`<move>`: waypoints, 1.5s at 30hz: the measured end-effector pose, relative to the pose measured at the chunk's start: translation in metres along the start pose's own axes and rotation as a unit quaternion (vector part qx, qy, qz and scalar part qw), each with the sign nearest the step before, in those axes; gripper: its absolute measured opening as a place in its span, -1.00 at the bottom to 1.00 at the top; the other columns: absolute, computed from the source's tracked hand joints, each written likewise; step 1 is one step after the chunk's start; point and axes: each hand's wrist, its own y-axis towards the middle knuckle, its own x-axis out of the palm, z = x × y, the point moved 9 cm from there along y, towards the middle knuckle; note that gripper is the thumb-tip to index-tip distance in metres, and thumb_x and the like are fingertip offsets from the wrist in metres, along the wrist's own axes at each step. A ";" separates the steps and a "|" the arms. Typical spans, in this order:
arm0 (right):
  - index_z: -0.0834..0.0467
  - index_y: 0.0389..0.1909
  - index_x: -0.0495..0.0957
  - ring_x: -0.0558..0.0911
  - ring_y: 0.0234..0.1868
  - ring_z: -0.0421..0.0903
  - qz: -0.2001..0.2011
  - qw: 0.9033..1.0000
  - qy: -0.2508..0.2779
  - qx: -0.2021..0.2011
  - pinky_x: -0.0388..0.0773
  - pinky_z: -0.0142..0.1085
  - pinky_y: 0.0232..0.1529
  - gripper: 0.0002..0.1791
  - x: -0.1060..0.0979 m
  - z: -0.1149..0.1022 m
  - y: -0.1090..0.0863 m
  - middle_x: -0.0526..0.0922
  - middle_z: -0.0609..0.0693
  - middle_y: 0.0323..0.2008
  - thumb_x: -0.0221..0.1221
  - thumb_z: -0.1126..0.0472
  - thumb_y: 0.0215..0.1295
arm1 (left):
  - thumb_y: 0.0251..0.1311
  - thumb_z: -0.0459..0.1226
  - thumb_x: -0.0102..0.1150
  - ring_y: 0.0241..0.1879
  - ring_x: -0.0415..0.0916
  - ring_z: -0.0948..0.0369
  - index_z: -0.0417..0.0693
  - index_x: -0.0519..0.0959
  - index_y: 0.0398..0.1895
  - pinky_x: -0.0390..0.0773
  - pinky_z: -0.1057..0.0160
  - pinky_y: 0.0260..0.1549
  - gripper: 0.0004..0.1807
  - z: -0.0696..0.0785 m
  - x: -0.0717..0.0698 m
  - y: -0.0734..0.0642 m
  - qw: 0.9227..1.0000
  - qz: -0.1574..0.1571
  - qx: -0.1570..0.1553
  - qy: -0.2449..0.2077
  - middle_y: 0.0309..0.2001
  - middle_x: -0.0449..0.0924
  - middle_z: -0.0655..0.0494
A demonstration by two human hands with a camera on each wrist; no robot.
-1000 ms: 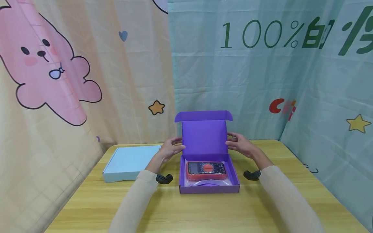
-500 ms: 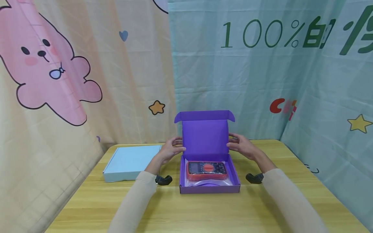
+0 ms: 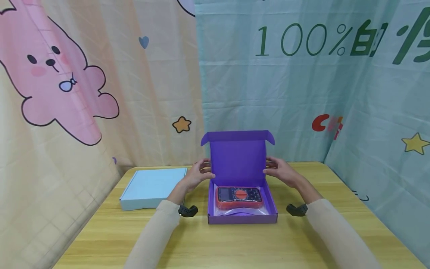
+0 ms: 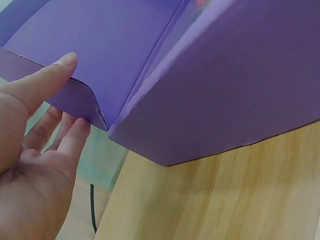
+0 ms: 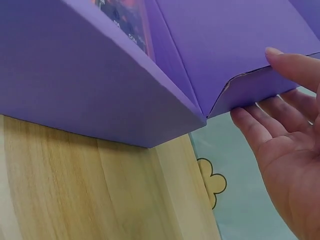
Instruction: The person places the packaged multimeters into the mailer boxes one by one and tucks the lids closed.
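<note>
Centrally, purple box (image 3: 242, 218): matte cardboard, rectangular, set on the wood-grain counter (image 3: 235, 246); lid (image 3: 237, 158) raised upright.
Left hand (image 3: 198, 175): lid's left flap pinched, thumb in front, fingers behind.
Right hand (image 3: 280, 171): right flap pinched likewise.
Multimeter (image 3: 239, 196): red-cased, lying inside the box in clear plastic.
Blue box (image 3: 147, 188): flat, closed, kept left.

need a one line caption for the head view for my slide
Both hands, left hand and right hand, hold the side flaps of the upright lid of a purple box containing a red multimeter on a wooden table.
</note>
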 end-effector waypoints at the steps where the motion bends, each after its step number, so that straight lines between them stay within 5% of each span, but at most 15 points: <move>1: 0.44 0.58 -0.04 0.25 0.46 0.38 0.000 1.000 -0.004 -0.003 0.41 0.10 0.33 -0.15 0.000 0.000 -0.001 0.21 0.47 0.47 0.23 0.27 0.49 | 0.29 -0.45 0.38 0.35 0.38 -0.12 -0.19 0.25 0.47 0.53 0.02 0.22 -0.26 0.001 0.001 0.000 1.000 -0.003 0.004 0.003 0.35 0.38 -0.20; 19: 0.43 0.57 0.02 0.36 0.41 0.37 0.008 0.999 -0.032 -0.014 0.51 0.00 0.26 -0.18 0.009 -0.005 -0.017 0.35 0.46 0.39 0.24 0.38 0.44 | 0.13 -0.56 0.43 0.30 0.43 -0.14 -0.18 0.35 0.32 0.46 0.00 0.29 -0.31 0.005 0.004 -0.011 0.998 -0.001 0.044 0.051 0.15 0.47 -0.16; 33: 0.40 0.48 0.24 0.55 0.26 0.24 0.002 0.999 -0.014 -0.048 0.63 -0.17 0.11 -0.32 0.019 -0.008 -0.029 0.53 0.38 0.24 0.21 0.51 0.39 | -0.05 -0.76 0.40 0.20 0.49 -0.14 -0.23 0.41 0.19 0.54 -0.02 0.19 -0.29 0.008 0.011 -0.017 0.996 -0.017 0.080 0.024 -0.01 0.47 -0.11; 45: 0.41 0.32 0.38 0.50 0.27 0.35 0.001 0.997 -0.068 -0.040 0.64 -0.20 0.09 -0.47 0.020 -0.001 -0.043 0.61 0.33 0.13 0.26 0.49 0.37 | -0.02 -0.73 0.40 0.35 0.37 -0.21 -0.23 0.42 0.32 0.46 -0.07 0.27 -0.22 0.011 0.016 -0.027 0.993 -0.025 0.062 0.093 0.19 0.49 -0.20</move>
